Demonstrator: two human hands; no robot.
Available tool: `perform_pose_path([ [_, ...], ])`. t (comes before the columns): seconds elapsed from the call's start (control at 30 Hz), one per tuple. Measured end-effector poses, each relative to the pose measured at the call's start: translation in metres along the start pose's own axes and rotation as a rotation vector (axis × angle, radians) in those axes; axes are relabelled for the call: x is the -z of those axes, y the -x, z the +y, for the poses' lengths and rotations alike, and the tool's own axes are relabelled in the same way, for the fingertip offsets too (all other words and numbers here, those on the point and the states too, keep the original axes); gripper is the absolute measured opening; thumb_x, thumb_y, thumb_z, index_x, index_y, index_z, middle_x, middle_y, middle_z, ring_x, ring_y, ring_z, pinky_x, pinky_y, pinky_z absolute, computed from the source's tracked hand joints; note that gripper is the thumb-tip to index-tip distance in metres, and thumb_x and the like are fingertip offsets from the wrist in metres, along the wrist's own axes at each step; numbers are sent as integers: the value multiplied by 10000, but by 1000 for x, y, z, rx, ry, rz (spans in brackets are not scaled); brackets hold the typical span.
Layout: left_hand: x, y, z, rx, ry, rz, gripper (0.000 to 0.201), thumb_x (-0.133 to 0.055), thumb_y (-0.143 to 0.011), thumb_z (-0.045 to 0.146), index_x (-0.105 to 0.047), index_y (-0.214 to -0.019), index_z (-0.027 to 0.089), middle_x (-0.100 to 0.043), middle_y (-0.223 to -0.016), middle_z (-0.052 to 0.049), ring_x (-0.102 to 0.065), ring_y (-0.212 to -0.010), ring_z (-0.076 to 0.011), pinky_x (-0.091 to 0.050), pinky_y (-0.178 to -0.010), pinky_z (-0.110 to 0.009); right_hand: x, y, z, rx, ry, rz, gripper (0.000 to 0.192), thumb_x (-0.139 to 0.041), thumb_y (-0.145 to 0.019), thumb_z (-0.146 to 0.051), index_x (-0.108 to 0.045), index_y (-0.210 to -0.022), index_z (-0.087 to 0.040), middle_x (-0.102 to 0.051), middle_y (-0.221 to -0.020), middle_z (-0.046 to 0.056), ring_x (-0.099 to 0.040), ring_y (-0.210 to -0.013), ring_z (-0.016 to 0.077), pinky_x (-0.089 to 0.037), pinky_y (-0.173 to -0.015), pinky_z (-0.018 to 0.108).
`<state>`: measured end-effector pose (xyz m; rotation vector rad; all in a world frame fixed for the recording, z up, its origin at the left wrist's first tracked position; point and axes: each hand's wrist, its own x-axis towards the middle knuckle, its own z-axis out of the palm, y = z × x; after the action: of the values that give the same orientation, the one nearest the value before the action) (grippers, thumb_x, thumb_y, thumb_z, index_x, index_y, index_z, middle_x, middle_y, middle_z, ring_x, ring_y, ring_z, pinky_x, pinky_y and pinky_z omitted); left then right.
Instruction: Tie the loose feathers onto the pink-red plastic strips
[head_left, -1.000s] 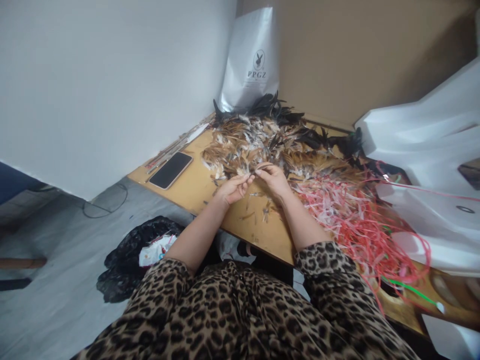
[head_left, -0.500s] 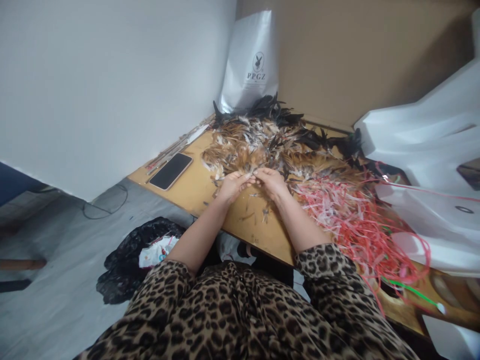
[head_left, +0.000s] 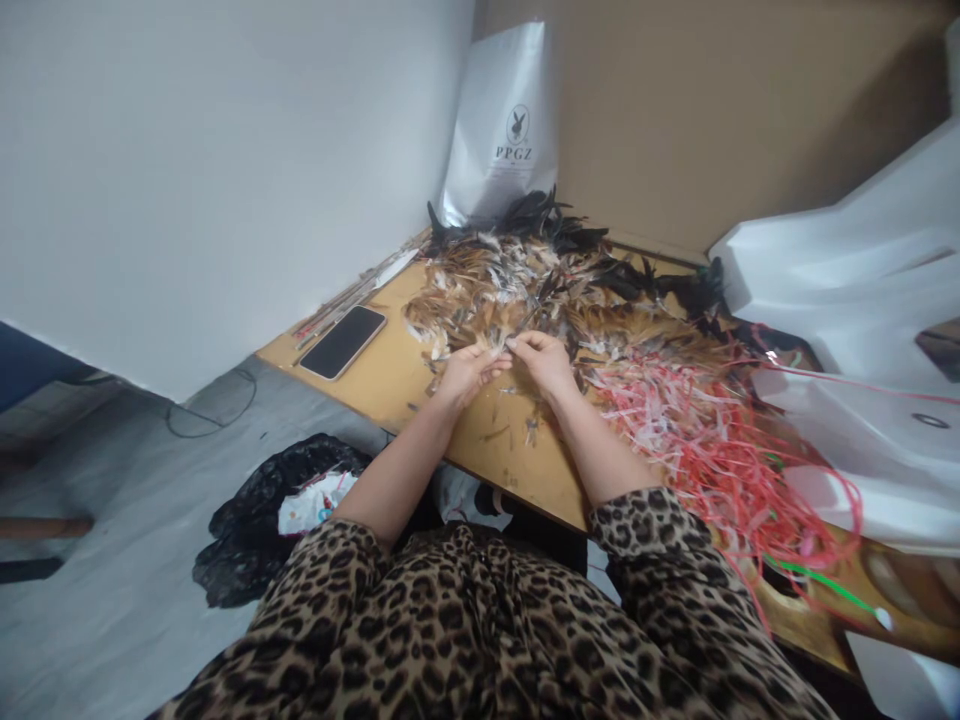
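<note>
My left hand [head_left: 470, 372] and my right hand [head_left: 541, 360] meet at the near edge of a pile of brown, white and black feathers [head_left: 517, 265]. The fingertips of both are pinched close together. A feather appears to be held in the left pinch, its tip pointing toward the pile, though it is too small to see well. The right thumb and index finger are pressed together, and what lies between them is hidden. Small loose feathers lie on the table [head_left: 487, 465] below my hands.
A phone [head_left: 343, 343] lies at the table's left. Pink and red ribbon strips [head_left: 705, 440] heap up on the right, beside a white machine [head_left: 847, 250]. A silver bag [head_left: 502, 130] stands behind the feathers. On the floor is a black plastic bag [head_left: 255, 530].
My right hand has shifted slightly up and its fingertips have moved a little apart from the left ones. The left hand stays nearly in place.
</note>
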<state>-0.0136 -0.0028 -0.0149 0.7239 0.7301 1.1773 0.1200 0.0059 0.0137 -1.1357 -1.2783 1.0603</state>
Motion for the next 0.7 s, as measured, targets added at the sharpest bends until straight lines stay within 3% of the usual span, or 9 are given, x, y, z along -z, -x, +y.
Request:
perform_pose_path([
  [0.2,-3,1,1,-5,-26,26,137,-644,-694,197,-611,-765,84,-675,-728,-77,-613,-609,-66,-439,-561,-141,-2,-1,5,105,104,-2,228,-652,-610,-373,-608,-620,-149,-571,-580,-18,-465,-540,86,-371,-562,226],
  [0.4,-3,-1,-1,-68,-119,53,178,-670,-653,237,-609,-741,95,-666,-701,-61,-587,-553,-63,-434,-533,-161,1,0,3,94,127,-36,208,-652,-618,-351,-639,-657,-147,-606,-623,-3,-499,-571,101,-390,-597,237],
  [0.53,-3,-3,-4,-124,-175,59,217,-680,-631,274,-616,-741,98,-663,-692,-62,-576,-526,-73,-438,-535,-196,4,0,0,86,225,-52,247,-655,-621,-390,-641,-622,-143,-562,-549,-17,-450,-519,91,-349,-532,225],
  [0.7,-3,-1,-3,-89,-212,17,234,-682,-621,303,-638,-724,97,-664,-701,-73,-588,-578,-85,-445,-580,-209,8,-1,3,90,184,-75,273,-657,-609,-418,-637,-638,-148,-578,-584,-11,-479,-555,105,-377,-556,232],
])
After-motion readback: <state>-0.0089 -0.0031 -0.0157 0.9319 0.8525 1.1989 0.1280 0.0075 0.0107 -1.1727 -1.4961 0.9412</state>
